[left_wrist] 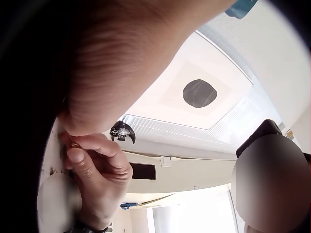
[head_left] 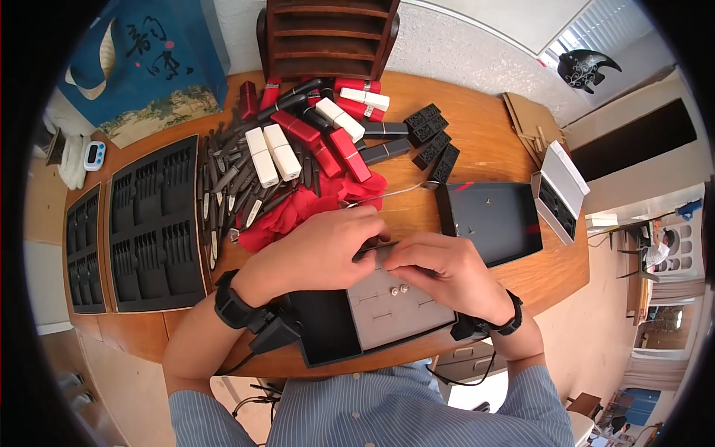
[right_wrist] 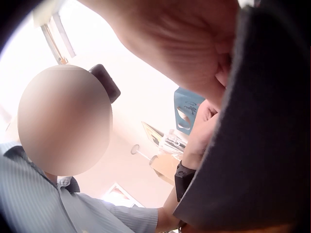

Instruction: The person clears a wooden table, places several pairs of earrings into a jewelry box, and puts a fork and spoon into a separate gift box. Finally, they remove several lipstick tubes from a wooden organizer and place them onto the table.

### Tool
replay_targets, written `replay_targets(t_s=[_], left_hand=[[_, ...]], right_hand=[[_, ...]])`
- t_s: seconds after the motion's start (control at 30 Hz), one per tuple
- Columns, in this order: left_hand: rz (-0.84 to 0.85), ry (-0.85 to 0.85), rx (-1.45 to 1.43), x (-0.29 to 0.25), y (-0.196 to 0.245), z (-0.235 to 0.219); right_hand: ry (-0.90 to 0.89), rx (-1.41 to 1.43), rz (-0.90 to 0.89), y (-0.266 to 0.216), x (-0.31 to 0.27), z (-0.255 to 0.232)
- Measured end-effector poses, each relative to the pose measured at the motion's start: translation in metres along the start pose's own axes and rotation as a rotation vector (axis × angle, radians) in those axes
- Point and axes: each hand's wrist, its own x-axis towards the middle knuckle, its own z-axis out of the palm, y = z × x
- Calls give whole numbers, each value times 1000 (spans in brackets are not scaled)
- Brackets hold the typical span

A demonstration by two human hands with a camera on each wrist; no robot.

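Note:
A grey earring pad (head_left: 380,316) with short slits lies over the black box (head_left: 322,322) at the table's near edge. Two pearl earrings (head_left: 399,290) sit on it side by side. My left hand (head_left: 316,249) curls over the pad's far edge, its thumb on the near side. Just right of it, my right hand (head_left: 450,272) has thumb and forefinger pinched together low over the pad. The left wrist view shows a tiny gold-coloured earring (left_wrist: 74,144) between those fingertips, its shape mostly hidden.
At the right rear stands an open black box (head_left: 491,220) with small pieces in it, beside a white case (head_left: 562,190). Red, white and black lipstick tubes (head_left: 350,153) pile up behind my hands, near red petals (head_left: 287,216). Black trays (head_left: 156,231) lie left.

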Motion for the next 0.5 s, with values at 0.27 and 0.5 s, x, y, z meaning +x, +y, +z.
replay_targets(t_s=[0.27,0.5], left_hand=[[-9,-10,27,0,0,0],[2,-12,35,0,1,0]], right_hand=[[-19,-16,0,4,0,8],[4,24,-9,5,1,10]])
